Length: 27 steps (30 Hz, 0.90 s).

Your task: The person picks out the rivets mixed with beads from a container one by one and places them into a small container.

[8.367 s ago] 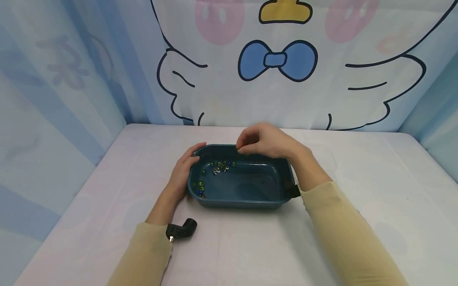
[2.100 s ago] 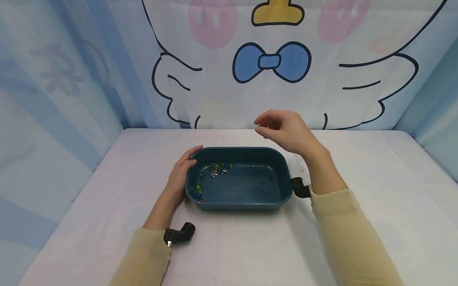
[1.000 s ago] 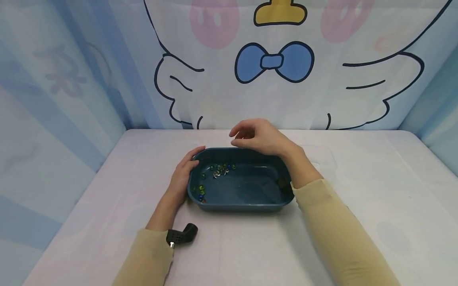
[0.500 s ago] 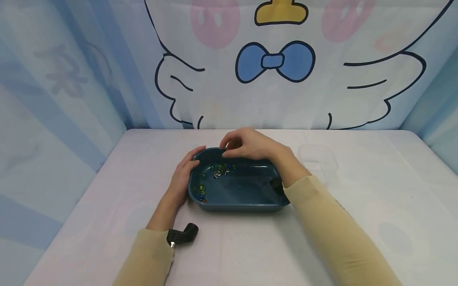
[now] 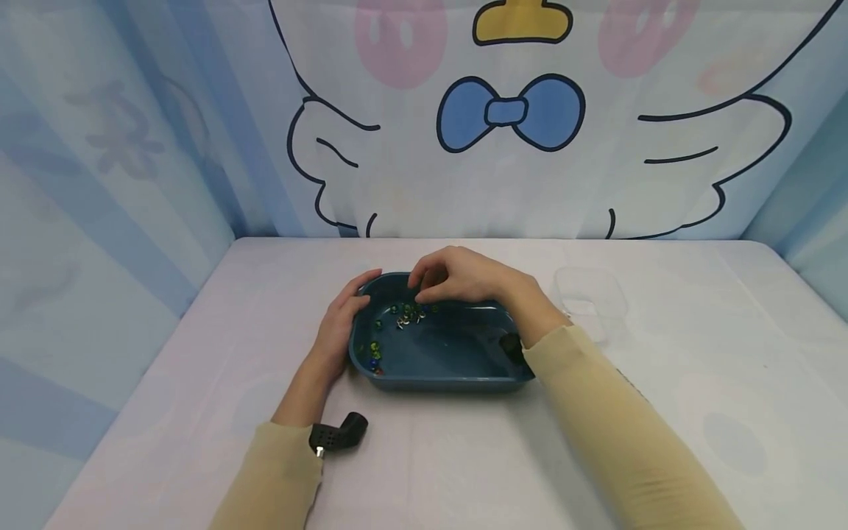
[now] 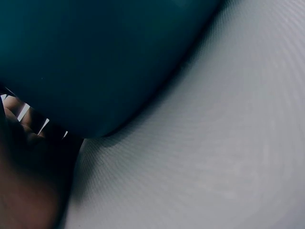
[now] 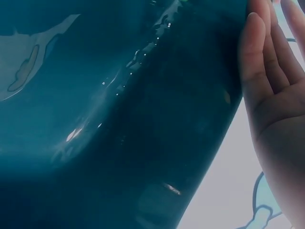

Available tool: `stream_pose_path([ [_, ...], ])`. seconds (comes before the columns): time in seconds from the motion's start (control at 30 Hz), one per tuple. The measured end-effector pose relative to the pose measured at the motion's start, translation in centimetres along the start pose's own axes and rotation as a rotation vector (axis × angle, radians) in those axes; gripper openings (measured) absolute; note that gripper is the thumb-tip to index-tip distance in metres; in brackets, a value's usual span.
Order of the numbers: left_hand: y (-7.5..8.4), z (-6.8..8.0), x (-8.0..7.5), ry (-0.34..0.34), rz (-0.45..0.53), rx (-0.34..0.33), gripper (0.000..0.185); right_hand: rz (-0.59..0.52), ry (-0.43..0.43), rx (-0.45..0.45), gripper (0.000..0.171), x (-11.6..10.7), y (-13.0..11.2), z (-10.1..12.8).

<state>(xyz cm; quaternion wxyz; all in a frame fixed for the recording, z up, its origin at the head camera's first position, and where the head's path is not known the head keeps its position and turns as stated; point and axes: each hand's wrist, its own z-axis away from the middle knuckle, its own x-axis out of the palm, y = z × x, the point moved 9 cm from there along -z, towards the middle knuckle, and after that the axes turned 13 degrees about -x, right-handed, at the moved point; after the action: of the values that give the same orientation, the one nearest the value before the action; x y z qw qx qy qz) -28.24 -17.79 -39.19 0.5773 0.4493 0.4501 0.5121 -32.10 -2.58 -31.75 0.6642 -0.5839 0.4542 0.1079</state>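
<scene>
Right now the left hand (image 5: 338, 324) rests with relaxed fingers against the left end wall of the dark teal tub (image 5: 457, 368), which sits near the middle of the table (image 5: 199, 368). Over the tub's far left corner the right hand (image 5: 457, 276) dips with curled fingertips just above the pile of small beads and pins (image 5: 407, 313); whether it pinches one I cannot tell. A clear plastic cup (image 5: 589, 298) stands near the tub's right end.

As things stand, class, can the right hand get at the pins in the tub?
Probably yes: the right hand hovers just above the pins, the tub is open-topped, and nothing lies between them.
</scene>
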Motion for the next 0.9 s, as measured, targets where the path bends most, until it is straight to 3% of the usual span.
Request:
stream_pose_path([
  [0.9, 0.1, 0.0, -0.1, 0.000, 0.011, -0.001, 0.050, 0.097, -0.189, 0.077, 0.023, 2.4, 1.0, -0.6],
])
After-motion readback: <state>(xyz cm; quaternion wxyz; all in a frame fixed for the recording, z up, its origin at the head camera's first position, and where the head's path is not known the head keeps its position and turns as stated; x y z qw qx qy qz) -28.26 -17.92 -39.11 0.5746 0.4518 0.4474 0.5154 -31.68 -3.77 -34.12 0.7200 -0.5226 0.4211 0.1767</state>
